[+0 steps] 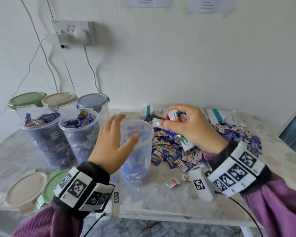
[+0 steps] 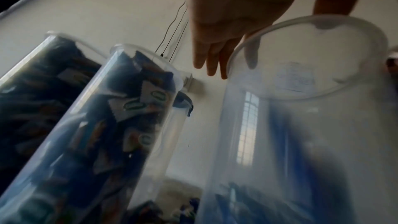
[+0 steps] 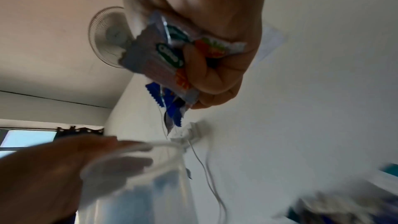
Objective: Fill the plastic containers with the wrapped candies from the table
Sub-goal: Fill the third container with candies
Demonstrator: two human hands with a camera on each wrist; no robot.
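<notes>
A fistful of wrapped candies [image 1: 175,117] sits bunched in the right hand [image 1: 191,127], fingers curled tight round them, up above the loose candy pile [image 1: 186,147] toward the bench's [image 1: 178,190] back right. Just left of that grip stands the open container [image 1: 137,151], partly filled, mid-bench. The left hand [image 1: 113,142] is beside its rim, fingers straight, thumb across the wall; firm contact is hard to judge. Two full containers [image 1: 79,134] stand further left, loose lids [image 1: 26,189] at the front left corner.
</notes>
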